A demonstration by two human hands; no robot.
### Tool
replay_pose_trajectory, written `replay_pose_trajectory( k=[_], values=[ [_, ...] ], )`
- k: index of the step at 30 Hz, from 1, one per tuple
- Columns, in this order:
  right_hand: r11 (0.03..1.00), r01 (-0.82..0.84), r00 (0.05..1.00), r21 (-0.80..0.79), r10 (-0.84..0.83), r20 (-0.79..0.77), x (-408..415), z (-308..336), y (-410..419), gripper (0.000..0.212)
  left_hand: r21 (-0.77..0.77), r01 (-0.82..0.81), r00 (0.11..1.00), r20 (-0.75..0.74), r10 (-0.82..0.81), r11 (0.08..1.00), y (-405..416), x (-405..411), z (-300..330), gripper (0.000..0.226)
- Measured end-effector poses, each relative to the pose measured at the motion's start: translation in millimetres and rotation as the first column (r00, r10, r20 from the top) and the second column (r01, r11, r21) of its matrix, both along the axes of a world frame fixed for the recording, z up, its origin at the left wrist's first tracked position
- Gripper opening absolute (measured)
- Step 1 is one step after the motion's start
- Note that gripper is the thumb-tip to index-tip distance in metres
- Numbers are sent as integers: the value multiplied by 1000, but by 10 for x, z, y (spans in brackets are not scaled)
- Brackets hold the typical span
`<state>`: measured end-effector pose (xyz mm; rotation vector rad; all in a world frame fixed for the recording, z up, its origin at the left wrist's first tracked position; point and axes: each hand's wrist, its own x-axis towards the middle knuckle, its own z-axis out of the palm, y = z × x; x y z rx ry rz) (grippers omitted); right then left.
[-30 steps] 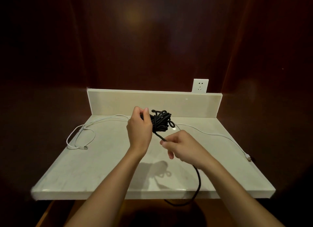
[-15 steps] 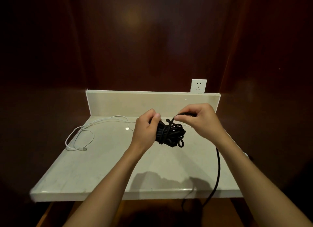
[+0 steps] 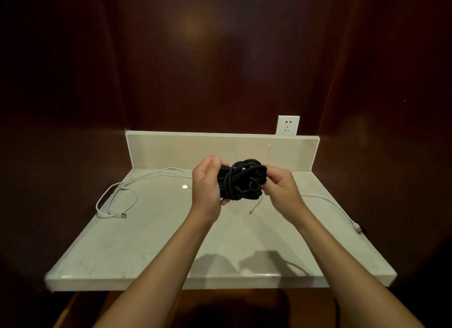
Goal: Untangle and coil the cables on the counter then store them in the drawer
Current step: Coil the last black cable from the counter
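Note:
A black cable (image 3: 241, 179), wound into a tight bundle, is held above the middle of the pale counter (image 3: 151, 242). My left hand (image 3: 208, 183) grips the bundle's left side, and my right hand (image 3: 281, 188) pinches its right side. A white cable (image 3: 115, 198) lies in loose loops on the counter's left, its plug near the left edge. Another white cable (image 3: 330, 203) runs along the right side to a plug by the right edge. A thin cable end (image 3: 254, 206) dangles below the bundle. No drawer is in view.
A low backsplash (image 3: 220, 149) closes the counter's rear, with a white wall socket (image 3: 288, 125) above it at the right. Dark wooden walls stand behind and on both sides. The counter's front edge (image 3: 220, 282) is near me.
My right hand came down from the top of the bundle to its right side. The black strand that hung over the counter's front edge is now gathered into the bundle.

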<state>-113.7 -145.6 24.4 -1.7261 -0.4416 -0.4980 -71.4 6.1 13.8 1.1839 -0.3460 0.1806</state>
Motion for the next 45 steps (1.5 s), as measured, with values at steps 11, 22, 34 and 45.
replay_pose_trajectory(
  k=[11, 22, 34, 45],
  values=[
    [917, 327, 943, -227, -333, 12, 125, -315, 295, 44, -106, -216, 939, -295, 177, 971, -149, -25, 57, 34],
    [930, 360, 929, -79, -365, -67, 94, -354, 429, 45, 60, -358, 922, -135, 363, 932, -140, 28, 30, 36],
    [938, 345, 869, -14, -325, -374, 97, -336, 533, 53, 263, -540, 842, 155, 517, 800, -126, 219, -105, 34],
    [797, -23, 961, -603, -149, -233, -94, 96, 214, 22, 559, -544, 839, 343, 423, 626, 133, 459, -143, 32]
  ],
)
